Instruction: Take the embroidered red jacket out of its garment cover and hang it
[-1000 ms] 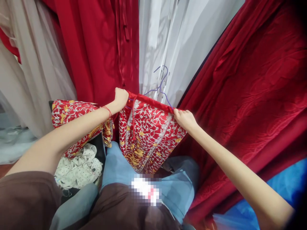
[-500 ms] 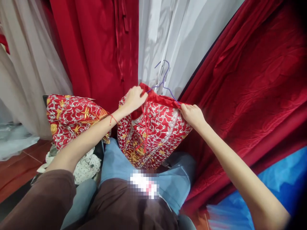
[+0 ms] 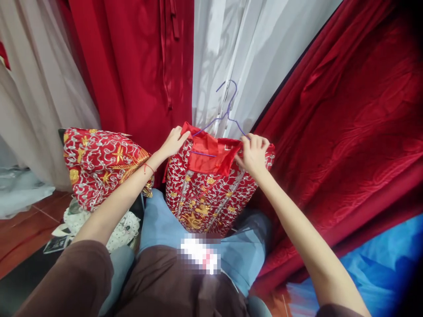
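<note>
A red garment [image 3: 201, 198] with silver and gold embroidery hangs in front of my knees, its plain red lining showing at the top. A purple wire hanger [image 3: 228, 112] sits inside its upper edge, with the hook pointing up and the lower bar visible across the lining. My left hand [image 3: 175, 140] pinches the garment's upper left corner beside the hanger's left shoulder. At the upper right, my right hand [image 3: 254, 153] has its fingers closed on the edge by the other hanger shoulder. The garment's lower end lies between my legs.
A second embroidered red cloth [image 3: 102, 160] lies to my left, above a white dotted fabric [image 3: 125, 226]. Red dresses [image 3: 132, 57] and white cloth [image 3: 211, 48] hang in front. Red drapery [image 3: 357, 123] fills the right, with blue tulle [image 3: 383, 251] below.
The garment's front edge has folded down, exposing the lining and the hanger's bar. My left hand has shifted left and down. My right hand has moved slightly left with its fingers curled over the edge.
</note>
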A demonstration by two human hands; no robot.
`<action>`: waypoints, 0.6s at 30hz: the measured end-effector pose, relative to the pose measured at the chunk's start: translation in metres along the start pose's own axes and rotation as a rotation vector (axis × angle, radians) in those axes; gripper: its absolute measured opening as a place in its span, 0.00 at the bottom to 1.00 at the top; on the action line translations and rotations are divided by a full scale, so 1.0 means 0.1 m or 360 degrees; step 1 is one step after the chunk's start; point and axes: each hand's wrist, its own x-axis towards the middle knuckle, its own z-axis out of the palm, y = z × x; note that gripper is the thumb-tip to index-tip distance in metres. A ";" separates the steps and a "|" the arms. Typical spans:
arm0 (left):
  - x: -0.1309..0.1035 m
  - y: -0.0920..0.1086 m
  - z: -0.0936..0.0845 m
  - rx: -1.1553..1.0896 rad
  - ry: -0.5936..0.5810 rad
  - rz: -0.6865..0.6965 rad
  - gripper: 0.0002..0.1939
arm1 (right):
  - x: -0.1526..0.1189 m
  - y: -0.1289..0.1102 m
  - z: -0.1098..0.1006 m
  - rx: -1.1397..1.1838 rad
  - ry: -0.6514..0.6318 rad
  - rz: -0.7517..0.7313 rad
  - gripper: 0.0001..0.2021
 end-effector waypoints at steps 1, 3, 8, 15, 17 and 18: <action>-0.02 0.02 0.00 0.0004 0.0004 0.0008 0.25 | 0.03 -0.10 0.01 -0.0011 -0.0042 -0.0088 0.29; -0.07 0.07 -0.01 -0.0007 -0.0007 0.0019 0.25 | 0.08 -0.29 0.05 0.0014 -0.0103 -0.0206 0.32; -0.16 0.13 -0.04 -0.0025 -0.0016 0.0024 0.19 | 0.31 -0.61 0.14 0.0176 -0.0085 -0.0162 0.28; -0.16 0.14 -0.05 -0.0017 -0.0058 0.0259 0.11 | 0.75 -0.83 0.23 0.0141 -0.0047 -0.0520 0.22; -0.14 0.16 -0.05 -0.0028 -0.0050 0.0276 0.09 | 0.81 -0.85 0.23 0.0160 -0.0062 -0.0694 0.21; -0.13 0.17 -0.04 -0.0038 -0.0035 0.0272 0.08 | 0.83 -0.86 0.21 0.0162 -0.0071 -0.0777 0.21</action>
